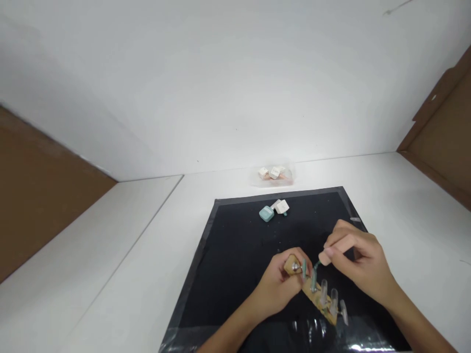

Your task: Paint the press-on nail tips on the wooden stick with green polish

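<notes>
My left hand (pixel 282 280) is closed around one end of a tan wooden-looking strip (pixel 319 305), held at a slant above a black mat. Several small upright oblong pieces stick out along the strip. The two nearest my left fingers are green, including one green piece (pixel 314 280), and the others are clear, such as this clear piece (pixel 334 301). My right hand (pixel 356 257) pinches a short pale pinkish cylinder (pixel 324 258) between thumb and fingers. A thin dark green end points from it down to the green piece; whether they touch I cannot tell.
On the black mat (pixel 235 235) lie a teal rounded block (pixel 267 213) and a white block (pixel 282 207), close together. Behind the mat stands a clear tray (pixel 272 183) with several white blocks. Brown panels (pixel 441 127) flank the white table on both sides.
</notes>
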Tool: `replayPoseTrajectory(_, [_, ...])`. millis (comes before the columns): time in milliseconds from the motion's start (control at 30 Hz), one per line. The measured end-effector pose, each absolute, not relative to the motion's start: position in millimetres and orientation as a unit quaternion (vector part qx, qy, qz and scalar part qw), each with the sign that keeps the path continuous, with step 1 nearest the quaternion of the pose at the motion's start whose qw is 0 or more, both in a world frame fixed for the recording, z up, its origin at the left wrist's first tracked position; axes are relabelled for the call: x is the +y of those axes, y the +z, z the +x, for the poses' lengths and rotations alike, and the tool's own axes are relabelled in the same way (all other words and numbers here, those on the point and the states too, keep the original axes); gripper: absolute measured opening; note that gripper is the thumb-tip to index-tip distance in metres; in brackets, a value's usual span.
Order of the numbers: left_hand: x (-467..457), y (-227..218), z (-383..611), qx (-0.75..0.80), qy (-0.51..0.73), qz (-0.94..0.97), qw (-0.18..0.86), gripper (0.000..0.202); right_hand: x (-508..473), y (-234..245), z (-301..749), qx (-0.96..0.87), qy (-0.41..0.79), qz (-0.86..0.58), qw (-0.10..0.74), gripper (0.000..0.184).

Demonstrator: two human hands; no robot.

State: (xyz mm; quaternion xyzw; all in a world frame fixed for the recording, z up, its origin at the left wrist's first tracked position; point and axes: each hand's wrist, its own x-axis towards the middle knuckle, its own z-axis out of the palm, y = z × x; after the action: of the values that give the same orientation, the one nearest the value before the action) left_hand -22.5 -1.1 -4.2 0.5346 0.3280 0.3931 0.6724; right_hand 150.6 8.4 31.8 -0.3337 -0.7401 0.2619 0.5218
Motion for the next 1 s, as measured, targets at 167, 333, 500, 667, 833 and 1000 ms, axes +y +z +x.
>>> replayPoseTrajectory(167, [-2.8,-4.1,-23.9,0.33,0.388,0.543,0.668,0.013,7.5,31.7,149.8,-0.738,0.341,-0.28,0.511,0.019])
replayPoseTrajectory(333, [-2.5,-3.5,-23.4,0.329,0.395,0.545,0.662,0.01,8.0,31.5,148.7,-0.728,0.281,-0.355,0.514,0.023])
replayPoseTrajectory(500, [-2.4,-4.2,-22.8,0.324,0.4,0.541,0.665,0.01,7.3,31.4,150.2,-0.727,0.347,-0.291,0.516,0.022])
replayPoseTrajectory(667, [-2.6,-1.8,-23.2,0.334,0.398,0.546,0.657,0.01,7.7,32.3,149.3,-0.74,0.3,-0.341,0.497,0.022])
replayPoseTrajectory(833, [-1.8,-4.1,-23.0,0.329,0.408,0.549,0.651,0.009,8.2,33.3,150.6,-0.735,0.324,-0.302,0.514,0.021])
replayPoseTrajectory(1000, [1.1,-6.1,-22.3,0.337,0.418,0.547,0.643,0.009,8.5,31.7,150.4,-0.75,0.287,-0.355,0.479,0.019])
